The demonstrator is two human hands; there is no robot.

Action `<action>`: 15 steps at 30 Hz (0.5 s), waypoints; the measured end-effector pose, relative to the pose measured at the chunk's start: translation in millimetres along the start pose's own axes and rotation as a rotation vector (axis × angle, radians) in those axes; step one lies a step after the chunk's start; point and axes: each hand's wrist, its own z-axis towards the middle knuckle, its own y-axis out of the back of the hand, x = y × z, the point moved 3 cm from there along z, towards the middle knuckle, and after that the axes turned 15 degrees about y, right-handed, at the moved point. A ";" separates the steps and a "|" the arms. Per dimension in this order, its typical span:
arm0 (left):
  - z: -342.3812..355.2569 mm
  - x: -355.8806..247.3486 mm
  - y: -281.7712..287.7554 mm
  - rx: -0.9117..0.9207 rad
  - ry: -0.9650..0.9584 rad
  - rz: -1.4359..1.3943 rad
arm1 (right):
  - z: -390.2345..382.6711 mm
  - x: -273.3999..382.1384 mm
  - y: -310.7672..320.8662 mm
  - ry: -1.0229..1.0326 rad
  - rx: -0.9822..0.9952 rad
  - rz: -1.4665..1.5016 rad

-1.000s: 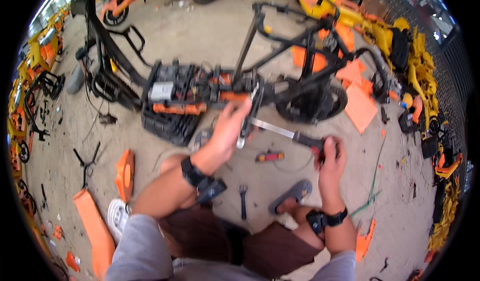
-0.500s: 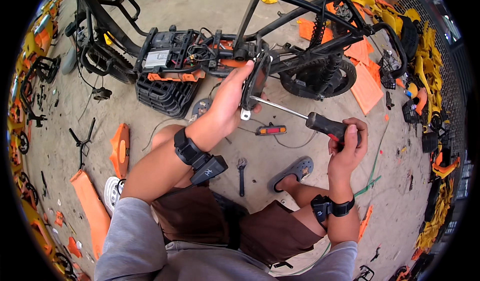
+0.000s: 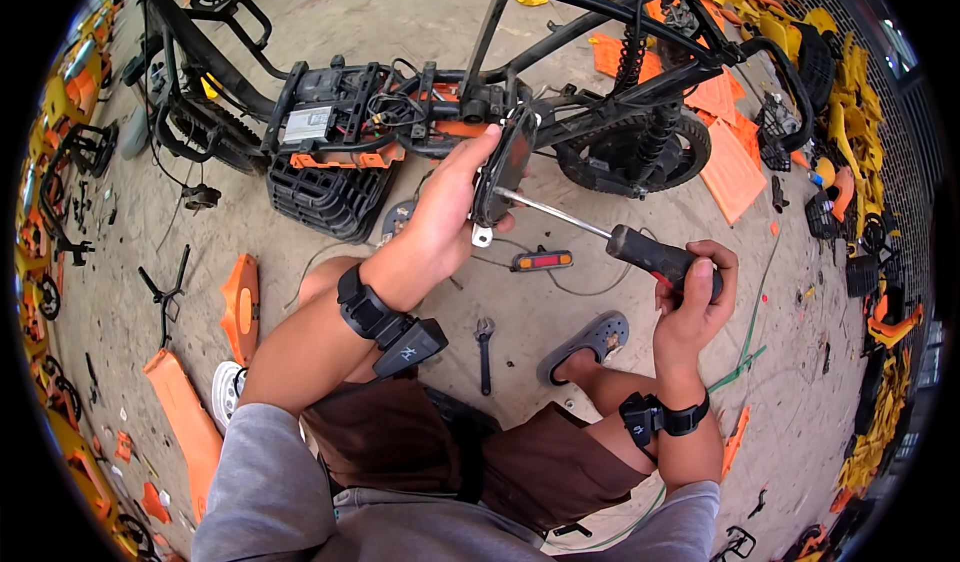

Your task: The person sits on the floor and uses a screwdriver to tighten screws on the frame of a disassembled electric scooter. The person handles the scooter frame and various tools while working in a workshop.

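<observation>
Floor [image 3: 430,22]: bare, grey-beige, scuffed, littered with small debris. Lying on it: one adjustable wrench [image 3: 485,357], jaw end away from the wearer; one red-and-amber lamp [image 3: 541,261] with thin cable; one black forked bracket [image 3: 172,297]; one short orange panel [image 3: 240,312]; one long orange panel [image 3: 188,422], near the latter; one green cord [image 3: 742,366]; at right, heaped yellow parts [image 3: 845,112].

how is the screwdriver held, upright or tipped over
Tipped over: the screwdriver slants sideways, handle in the right hand, shaft reaching toward the black part in the left hand.
</observation>
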 end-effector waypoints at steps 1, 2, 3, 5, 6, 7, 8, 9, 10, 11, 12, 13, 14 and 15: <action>-0.7 -0.3 0.4 0.006 -0.001 -0.005 | 0.6 0.2 -0.7 -0.005 -0.003 0.009; -1.2 0.1 -0.7 0.016 0.002 -0.009 | 1.1 0.8 -0.3 -0.010 -0.009 0.013; -1.9 0.5 -1.7 0.025 0.004 -0.013 | 1.2 1.3 0.0 -0.035 -0.021 0.038; -3.3 0.2 -3.6 0.038 -0.016 0.015 | 1.1 2.4 0.5 -0.085 -0.045 0.090; -4.1 0.1 -4.6 0.044 -0.027 0.028 | 0.9 2.4 0.5 -0.087 -0.044 0.085; -5.2 -0.2 -5.9 0.042 -0.028 0.029 | 0.5 1.9 0.4 -0.088 -0.044 0.081; -6.8 -0.3 -6.8 0.038 -0.030 0.029 | -0.1 1.3 0.1 -0.090 -0.042 0.078; -7.9 -0.3 -7.0 0.034 -0.033 0.029 | -0.3 1.1 0.0 -0.094 -0.036 0.082; -8.2 -0.1 -6.6 0.031 -0.035 0.033 | -0.3 1.0 -0.1 -0.098 -0.030 0.085; -7.5 -0.4 -6.9 0.027 -0.037 0.040 | 0.1 0.3 0.6 -0.103 -0.026 0.089; -7.1 -0.6 -7.5 0.024 -0.038 0.046 | 0.1 -0.3 1.6 -0.100 -0.023 0.092; -7.7 -0.3 -8.4 0.008 -0.033 0.048 | -0.2 -1.1 2.8 -0.098 -0.020 0.094; -8.9 -0.6 -9.5 -0.005 -0.029 0.055 | -0.7 -1.5 3.0 -0.093 -0.021 0.097; -9.5 -1.1 -10.1 -0.019 -0.025 0.061 | -0.6 -1.4 2.5 -0.102 -0.013 0.114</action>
